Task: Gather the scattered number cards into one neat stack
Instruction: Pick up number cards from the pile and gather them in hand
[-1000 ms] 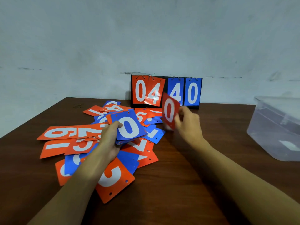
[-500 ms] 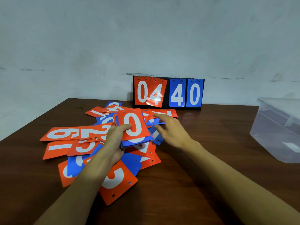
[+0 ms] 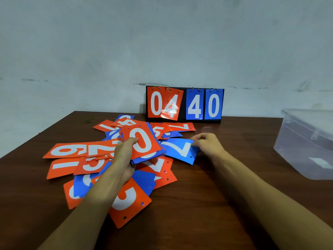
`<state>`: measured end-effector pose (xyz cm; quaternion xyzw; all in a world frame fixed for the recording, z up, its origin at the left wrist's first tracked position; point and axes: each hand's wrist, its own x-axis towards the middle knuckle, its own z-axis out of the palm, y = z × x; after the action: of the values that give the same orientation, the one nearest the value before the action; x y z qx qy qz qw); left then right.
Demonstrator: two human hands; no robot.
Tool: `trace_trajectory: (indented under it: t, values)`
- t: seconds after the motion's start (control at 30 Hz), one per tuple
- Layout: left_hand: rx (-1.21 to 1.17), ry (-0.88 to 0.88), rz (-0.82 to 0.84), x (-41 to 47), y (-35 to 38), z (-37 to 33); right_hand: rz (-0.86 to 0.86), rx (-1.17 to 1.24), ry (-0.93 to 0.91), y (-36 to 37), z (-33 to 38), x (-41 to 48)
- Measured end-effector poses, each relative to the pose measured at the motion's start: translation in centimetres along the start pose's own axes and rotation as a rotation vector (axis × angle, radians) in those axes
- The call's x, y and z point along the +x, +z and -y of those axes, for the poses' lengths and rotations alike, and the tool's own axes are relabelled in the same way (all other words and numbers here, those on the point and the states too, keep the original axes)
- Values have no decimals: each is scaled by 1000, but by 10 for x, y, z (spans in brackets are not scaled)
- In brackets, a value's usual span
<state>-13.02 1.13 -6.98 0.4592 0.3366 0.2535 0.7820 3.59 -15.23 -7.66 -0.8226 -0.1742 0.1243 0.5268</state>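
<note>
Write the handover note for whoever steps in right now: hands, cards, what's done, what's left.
Left hand: grips the small stack, orange 0 on top, above the pile.
Right hand: pinches the right edge of the blue 7 card.
Done: a few cards gathered into that stack.
Left: add the blue 7, then collect the loose cards, orange and blue, overlapping on the table; square the stack.
Scoreboard stands at the back, clear bin on the right.
</note>
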Motion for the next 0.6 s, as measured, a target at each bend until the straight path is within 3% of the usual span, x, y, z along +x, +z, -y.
trace_trajectory:
  t: [0.17, 0.27, 0.33, 0.47, 0.6]
  values:
    - [62, 21, -3, -2, 0, -1, -14, 549, 92, -34, 8, -9]
    - [187, 27, 65, -5, 1, -1, 108, 605, -36, -40, 17, -12]
    - [293, 2, 146, -8, 2, 0, 239, 421, -149, -36, 27, -12]
    - [355, -89, 273, -14, 4, 1, 409, -227, -498, -17, 53, -18]
    - [269, -116, 433, -13, 1, -1, 272, -443, -798, 22, 67, -19]
